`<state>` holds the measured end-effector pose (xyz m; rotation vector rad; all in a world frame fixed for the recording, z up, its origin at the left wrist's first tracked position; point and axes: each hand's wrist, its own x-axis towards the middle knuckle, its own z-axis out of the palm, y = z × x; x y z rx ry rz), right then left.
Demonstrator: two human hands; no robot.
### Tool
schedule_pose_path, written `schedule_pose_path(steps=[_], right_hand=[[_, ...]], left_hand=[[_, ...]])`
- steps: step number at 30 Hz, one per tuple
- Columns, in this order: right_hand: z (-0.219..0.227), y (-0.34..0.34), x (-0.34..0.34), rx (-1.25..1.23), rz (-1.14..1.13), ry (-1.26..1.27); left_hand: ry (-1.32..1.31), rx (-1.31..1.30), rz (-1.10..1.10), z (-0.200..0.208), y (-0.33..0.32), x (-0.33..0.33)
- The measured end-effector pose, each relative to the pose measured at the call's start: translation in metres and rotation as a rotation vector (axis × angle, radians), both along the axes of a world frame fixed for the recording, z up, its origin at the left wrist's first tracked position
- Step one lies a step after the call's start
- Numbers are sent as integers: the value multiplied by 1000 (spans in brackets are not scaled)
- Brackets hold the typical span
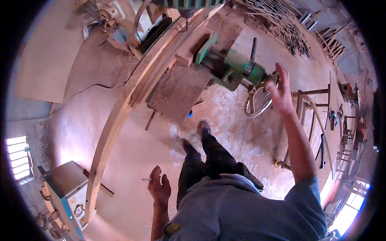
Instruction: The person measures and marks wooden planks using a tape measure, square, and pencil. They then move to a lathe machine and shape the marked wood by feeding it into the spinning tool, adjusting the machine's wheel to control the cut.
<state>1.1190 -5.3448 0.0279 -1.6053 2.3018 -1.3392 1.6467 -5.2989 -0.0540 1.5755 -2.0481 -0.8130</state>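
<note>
My right hand (280,90) reaches to the outer end of a green metal clamp (245,66) and is closed at the rim of its handwheel (251,105); one digit points upward, and the fingertips are partly blurred. A dark lever (253,50) stands up from the clamp's body. Its green plate (206,48) faces a wooden block beside long curved-looking beams (116,116). Low at my left side, my left hand (160,188) holds a thin white cigarette (146,179) between its fingers, apart from the machine.
A drill bit (187,24) hangs over the beams under a green machine head. Below the clamp is a dusty metal table (177,92). A control box (72,197) stands at lower left, wooden frames (313,108) at right, and a pile of wood strips (281,24) at the far right.
</note>
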Motion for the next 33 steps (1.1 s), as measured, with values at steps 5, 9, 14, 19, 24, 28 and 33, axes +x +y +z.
schedule_pose_path(steps=[5, 9, 14, 19, 24, 28, 33], right_hand=[[3, -14, -22, 276, -177, -707], [18, -20, -28, 316, -237, -1063], [-1, 4, -10, 157, 75, 205], [33, -26, -31, 436, -315, -1359], [10, -11, -18, 197, -164, -437], [-11, 2, -21, 114, 60, 238], [7, -14, -49, 333, -273, -1349]], left_hand=[[-60, 78, -34, -10, 8, 25], [-7, 96, -12, -26, 12, 33], [-100, 142, -37, -26, 18, 41], [-65, 215, -15, -40, 25, 43], [-46, 244, 42, -50, 31, 48], [-87, 226, 5, -50, 34, 52], [-89, 309, 63, -60, 33, 52]])
